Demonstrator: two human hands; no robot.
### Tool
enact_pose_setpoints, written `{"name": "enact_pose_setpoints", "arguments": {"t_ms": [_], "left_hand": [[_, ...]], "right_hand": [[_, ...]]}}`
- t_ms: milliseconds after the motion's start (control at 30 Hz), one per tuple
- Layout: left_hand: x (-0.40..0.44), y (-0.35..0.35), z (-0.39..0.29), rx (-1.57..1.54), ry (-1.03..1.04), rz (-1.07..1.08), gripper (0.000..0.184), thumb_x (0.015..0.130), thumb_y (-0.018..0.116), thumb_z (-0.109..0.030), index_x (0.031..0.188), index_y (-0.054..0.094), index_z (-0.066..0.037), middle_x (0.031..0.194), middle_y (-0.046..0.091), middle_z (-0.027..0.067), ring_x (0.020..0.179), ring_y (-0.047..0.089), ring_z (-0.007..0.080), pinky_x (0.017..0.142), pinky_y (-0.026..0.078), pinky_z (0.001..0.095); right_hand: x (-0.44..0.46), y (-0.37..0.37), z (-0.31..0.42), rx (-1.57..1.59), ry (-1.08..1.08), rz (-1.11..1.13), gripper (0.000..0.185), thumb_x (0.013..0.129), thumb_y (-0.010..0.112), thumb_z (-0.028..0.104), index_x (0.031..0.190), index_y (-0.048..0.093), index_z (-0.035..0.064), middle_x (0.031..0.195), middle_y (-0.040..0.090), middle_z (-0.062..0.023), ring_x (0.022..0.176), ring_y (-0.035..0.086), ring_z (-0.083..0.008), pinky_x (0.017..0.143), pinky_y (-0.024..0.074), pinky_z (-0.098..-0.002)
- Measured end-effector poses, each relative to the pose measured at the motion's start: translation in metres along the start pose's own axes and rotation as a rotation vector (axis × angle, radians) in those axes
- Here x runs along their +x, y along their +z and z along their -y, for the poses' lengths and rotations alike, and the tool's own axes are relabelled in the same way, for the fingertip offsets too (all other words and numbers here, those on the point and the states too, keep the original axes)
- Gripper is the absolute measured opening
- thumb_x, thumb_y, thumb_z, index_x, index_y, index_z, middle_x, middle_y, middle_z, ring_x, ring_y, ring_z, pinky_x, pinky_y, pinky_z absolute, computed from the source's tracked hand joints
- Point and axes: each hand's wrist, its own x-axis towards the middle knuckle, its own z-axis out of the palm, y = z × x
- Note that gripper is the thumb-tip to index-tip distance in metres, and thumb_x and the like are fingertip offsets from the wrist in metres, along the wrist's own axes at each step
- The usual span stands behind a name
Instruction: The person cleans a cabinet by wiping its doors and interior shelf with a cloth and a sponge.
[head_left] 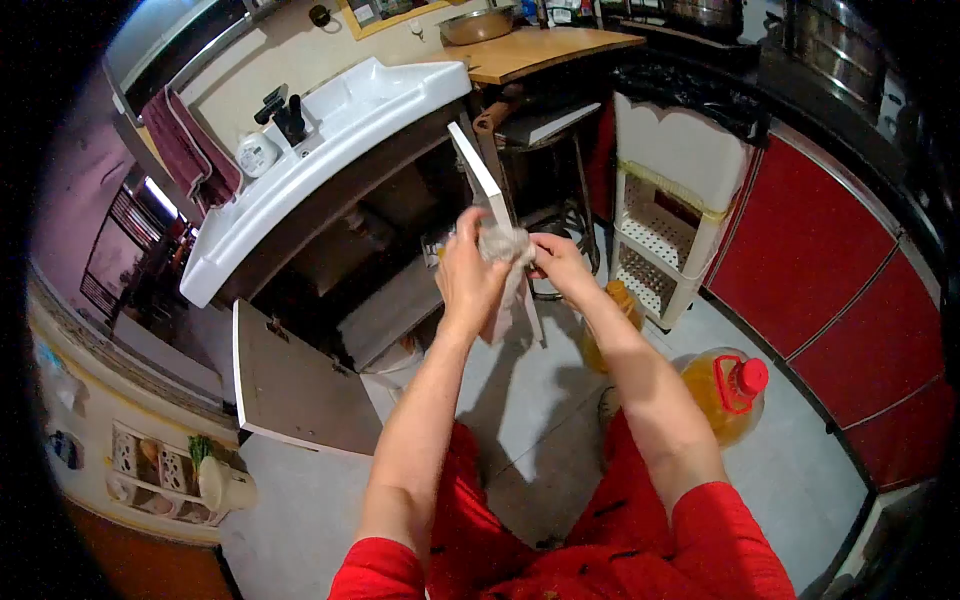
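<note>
Both hands are in front of the open right door (pixel 482 175) of the cabinet under the sink. Between them is a pale, crumpled cloth-like bundle (pixel 508 243), a little blurred; whether it is cloth or a plastic bag I cannot tell. My left hand (pixel 470 278) curls round its left side, with the thumb toward the bundle. My right hand (pixel 562 264) pinches its right edge with thumb and fingers. A light pinkish length (pixel 503 312) hangs below, beside the door.
A white sink (pixel 350 115) tops the dark cabinet, whose left door (pixel 300 385) also stands open. On the floor at right is a large oil bottle (pixel 728 395) with a red cap; another yellowish bottle (pixel 597 350) is partly behind my right forearm. A white rack (pixel 655 240) stands beside red cupboards (pixel 805 240).
</note>
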Motion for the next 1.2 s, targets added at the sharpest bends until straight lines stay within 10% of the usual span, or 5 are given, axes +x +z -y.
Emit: {"name": "enact_pose_setpoints", "arguments": {"t_ms": [400, 667, 933, 1033, 1200], "left_hand": [[0.030, -0.015, -0.028, -0.079, 0.212, -0.238, 0.040, 0.071, 0.071, -0.019, 0.107, 0.055, -0.009, 0.098, 0.061, 0.0124, 0.091, 0.059, 0.0303, 0.077, 0.046, 0.0365], [0.011, -0.006, -0.012, -0.116, 0.127, -0.189, 0.066, 0.068, 0.071, -0.010, 0.129, 0.048, -0.016, 0.104, 0.060, 0.0130, 0.095, 0.058, 0.0274, 0.083, 0.045, 0.0353], [0.066, -0.051, -0.006, -0.449, 0.040, -0.519, 0.032, 0.078, 0.067, -0.016, 0.104, 0.055, -0.001, 0.100, 0.059, 0.0101, 0.091, 0.055, 0.0194, 0.085, 0.042, 0.0304], [0.034, -0.043, 0.029, -0.596, -0.235, -0.331, 0.032, 0.078, 0.068, -0.018, 0.101, 0.055, -0.001, 0.096, 0.059, 0.0087, 0.089, 0.054, 0.0165, 0.081, 0.043, 0.0293], [-0.003, -0.035, 0.018, -0.484, -0.130, -0.159, 0.032, 0.074, 0.073, -0.017, 0.097, 0.056, -0.002, 0.089, 0.062, 0.0067, 0.083, 0.057, 0.0155, 0.077, 0.044, 0.0280]], "right_hand": [[-0.002, -0.002, 0.006, 0.024, -0.003, 0.008, 0.027, 0.091, 0.051, 0.020, 0.108, 0.060, 0.0015, 0.092, 0.062, -0.0031, 0.081, 0.056, -0.0108, 0.068, 0.0508, -0.0271], [-0.005, 0.004, 0.007, 0.032, -0.011, 0.025, 0.028, 0.091, 0.052, 0.019, 0.111, 0.059, 0.0022, 0.094, 0.062, -0.0032, 0.082, 0.056, -0.0108, 0.067, 0.0494, -0.0253], [-0.001, 0.005, 0.004, 0.127, 0.023, 0.032, 0.031, 0.089, 0.055, 0.021, 0.112, 0.059, 0.0002, 0.100, 0.062, -0.0075, 0.087, 0.059, -0.0149, 0.070, 0.0534, -0.0292], [-0.003, 0.005, 0.008, 0.137, 0.016, 0.065, 0.030, 0.089, 0.056, 0.022, 0.111, 0.059, 0.0014, 0.099, 0.062, -0.0064, 0.089, 0.059, -0.0142, 0.072, 0.0530, -0.0294], [-0.004, 0.011, 0.009, 0.086, 0.053, 0.113, 0.028, 0.091, 0.054, 0.021, 0.111, 0.060, 0.0018, 0.097, 0.062, -0.0027, 0.087, 0.058, -0.0109, 0.074, 0.0512, -0.0272]]}}
